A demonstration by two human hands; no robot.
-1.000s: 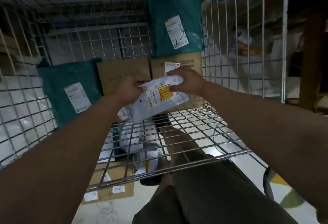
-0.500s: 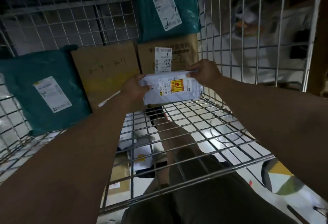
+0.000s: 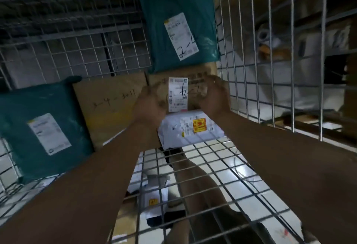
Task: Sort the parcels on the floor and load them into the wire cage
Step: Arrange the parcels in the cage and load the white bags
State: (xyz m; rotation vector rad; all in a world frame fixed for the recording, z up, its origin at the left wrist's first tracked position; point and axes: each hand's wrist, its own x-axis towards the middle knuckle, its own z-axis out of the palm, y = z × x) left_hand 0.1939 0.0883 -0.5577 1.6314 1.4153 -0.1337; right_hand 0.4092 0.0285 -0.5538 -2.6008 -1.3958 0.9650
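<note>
i see the parcel [image 3: 190,127] lying flat on the wire floor of the cage [image 3: 293,69]. it is just in front of the box [image 3: 195,77] and, as far as i can judge, it touches the lower edge of the box. both hands are above the parcel, close to the front of the box. the left hand [image 3: 149,104] is at the left edge of the box and the right hand [image 3: 214,96] at its right edge. neither hand holds the parcel. they are blurred, so i cannot tell if the fingers are straight or curled, or if they press the box.

on top of the box stands a teal bag [image 3: 173,21], which leans on the back mesh. my worry is this bag: if a hand knocks the box, the bag may slide forward and fall. also the parcel looks soft and smooth, so a wrist that catches it can drag it away from the box.
</note>
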